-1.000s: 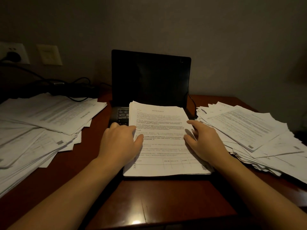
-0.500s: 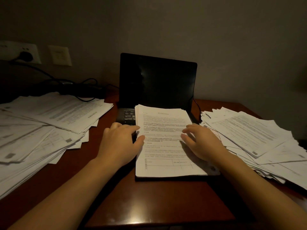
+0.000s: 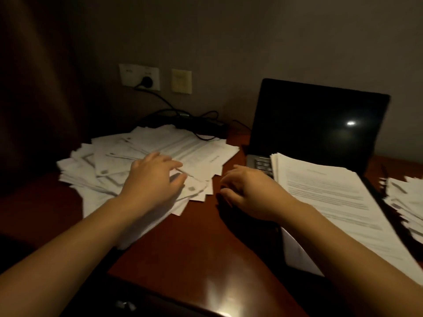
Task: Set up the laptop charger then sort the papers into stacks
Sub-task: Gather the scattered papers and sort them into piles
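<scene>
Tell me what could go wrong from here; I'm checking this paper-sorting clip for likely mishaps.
1. The left hand is over the loose, fanned heap of white printed papers; a careless sweep may push sheets off the dark red wooden desk.
2. The squared stack of white sheets lies on the keyboard of the open black laptop, close to the right hand; a forearm bump may slide it.
3. A black cable runs behind the heap and may snag.

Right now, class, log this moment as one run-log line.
left hand: over loose pile; right hand: above desk, empty; neat stack: on laptop; plug: in wall socket
</scene>
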